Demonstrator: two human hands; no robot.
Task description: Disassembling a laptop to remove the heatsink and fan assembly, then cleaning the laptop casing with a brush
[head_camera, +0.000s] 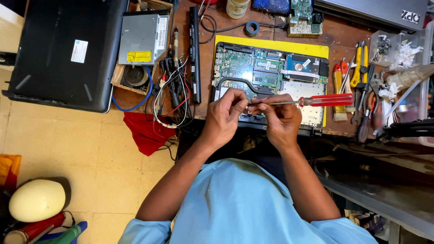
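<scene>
An opened laptop base with its green circuit board bare lies on a yellow mat on the wooden bench. My right hand holds a screwdriver with a clear red handle, its metal shaft pointing left. My left hand pinches at the shaft's tip, fingers closed around something too small to make out. Both hands hover over the near edge of the laptop base.
A closed black laptop lies at the left, beside a silver optical drive, a fan and tangled cables. Pliers and screwdrivers lie to the right. A red cloth hangs off the bench edge.
</scene>
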